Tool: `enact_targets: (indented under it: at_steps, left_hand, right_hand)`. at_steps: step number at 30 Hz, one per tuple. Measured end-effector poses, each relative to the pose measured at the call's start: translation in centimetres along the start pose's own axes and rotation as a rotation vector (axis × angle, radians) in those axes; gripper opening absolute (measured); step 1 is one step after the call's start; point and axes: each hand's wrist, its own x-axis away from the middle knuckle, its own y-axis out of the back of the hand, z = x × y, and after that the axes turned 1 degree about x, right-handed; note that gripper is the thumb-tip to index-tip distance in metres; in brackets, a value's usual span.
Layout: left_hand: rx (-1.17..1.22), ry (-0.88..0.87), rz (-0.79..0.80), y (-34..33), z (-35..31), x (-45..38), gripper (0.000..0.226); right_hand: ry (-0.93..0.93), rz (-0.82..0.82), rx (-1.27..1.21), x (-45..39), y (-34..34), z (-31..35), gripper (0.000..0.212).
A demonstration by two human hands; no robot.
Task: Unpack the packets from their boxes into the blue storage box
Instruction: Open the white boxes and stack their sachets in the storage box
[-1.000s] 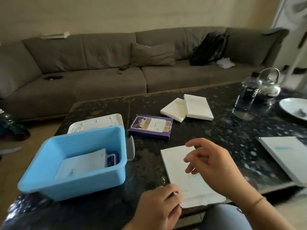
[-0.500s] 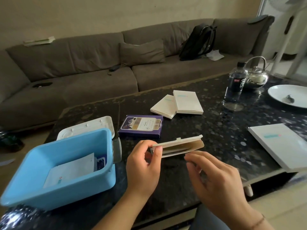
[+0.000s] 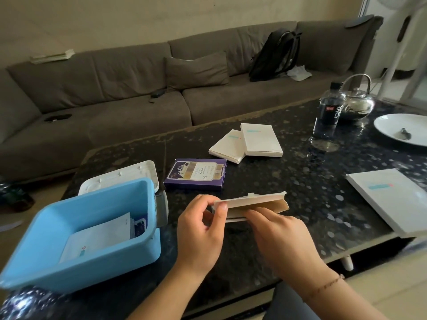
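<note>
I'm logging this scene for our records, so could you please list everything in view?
Storage box: one, blue, table's near left, holding white packets and a purple one.
Lid: one, white, behind the storage box.
Purple box: one, table centre.
White boxes: two, overlapping, behind the purple box.
Large white box: one, table's right edge.
Bottle: one, clear, dark label, far right.
Kettle: one, metal, behind the bottle.
Plate: one, white, far right.
Table: one, dark, speckled.
Sofa: one, grey-brown, with cushion and black backpack.
Open box: one, white, held above the table.
Left hand: grips the open box's end.
Right hand: fingers reach into its opening.
</note>
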Motion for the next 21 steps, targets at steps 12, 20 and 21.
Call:
enact_targets:
  at_steps: [12,20,21]
  left_hand:
    - [0.144,-0.006,0.148,0.2,-0.3,1.5,0.022]
    - [0.256,0.133,0.253,0.6,0.3,2.2,0.011]
    - [0.245,0.132,0.268,0.5,0.4,2.4,0.012]
  right_hand:
    - [0.039,-0.286,-0.169,4.9,2.6,0.7,0.020]
    - [0.011,-0.383,-0.199,7.3,4.6,1.8,0.015]
    - [-0.016,-0.395,-0.251,7.5,5.1,2.3,0.024]
